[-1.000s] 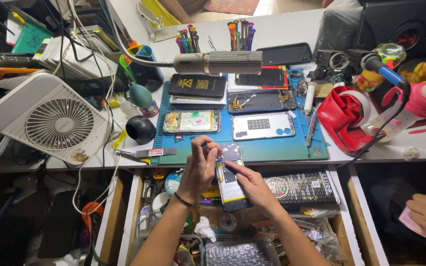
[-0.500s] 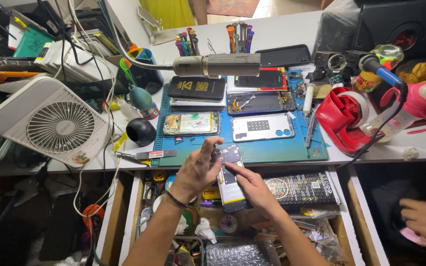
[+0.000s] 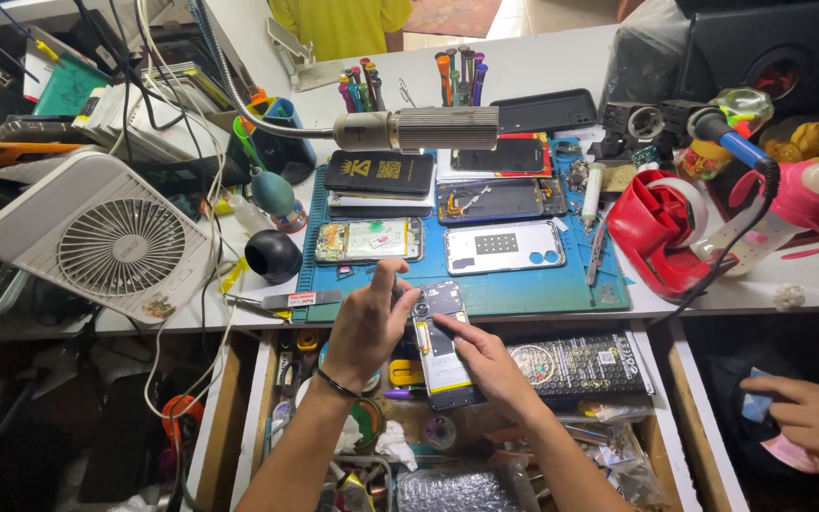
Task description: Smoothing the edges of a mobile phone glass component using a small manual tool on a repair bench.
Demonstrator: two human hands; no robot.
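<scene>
A white desk [image 3: 561, 66] fills the upper part of the view, crowded to every edge. At its left edge a white square fan [image 3: 106, 242] leans among cables and stacked boxes. At the right edge stands a red tape dispenser [image 3: 661, 232], with a pink bottle [image 3: 812, 204] just beyond it. A blue work mat [image 3: 523, 289] lies along the front edge at the middle, carrying several opened phones and back covers in rows. A lamp head on a flexible neck [image 3: 419, 128] hangs above the mat's far side. Two clusters of screwdrivers [image 3: 457, 76] stand upright near the back edge.

Below the front edge an open drawer [image 3: 239, 417] is packed with small parts, wire and tape rolls.

The opened phone [image 3: 438, 346] is held over that drawer, just in front of the mat's near edge, its inner side up. The right hand [image 3: 481, 365] cradles it from the right, fingers curled around its lower edge and thumb lying on its face. The left hand [image 3: 367, 327] sits at the phone's upper left corner, fingers loosely bent, thumb raised, fingertips pinched close at the camera end; what they pinch is too small to tell.

Another person's hand [image 3: 812, 417] rests at the lower right, apart from the desk, on pink and blue scraps.
</scene>
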